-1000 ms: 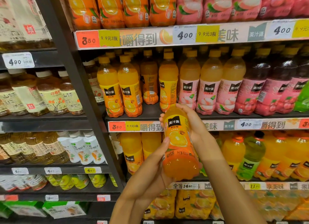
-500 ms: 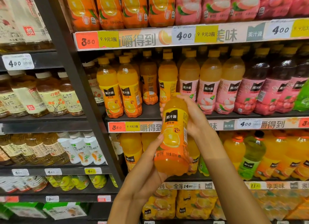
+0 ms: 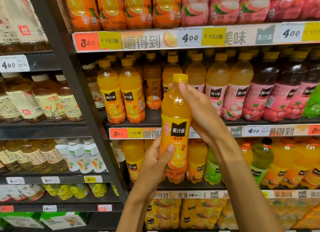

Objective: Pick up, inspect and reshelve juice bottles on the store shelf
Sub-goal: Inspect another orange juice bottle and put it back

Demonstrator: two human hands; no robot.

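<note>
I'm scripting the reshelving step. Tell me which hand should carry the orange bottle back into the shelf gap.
Probably right. The right hand grips the orange juice bottle at its shoulder, level with the shelf gap; the left hand holds the lower label.

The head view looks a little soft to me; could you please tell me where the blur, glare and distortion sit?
Head view: the held orange juice bottle is fairly sharp, with a small glare spot on its shoulder; the shelf edges bow from the wide-angle lens; the tea bottles at far left and the packs at the bottom right corner look smeared; lighting is even, without hard shadows.
</note>
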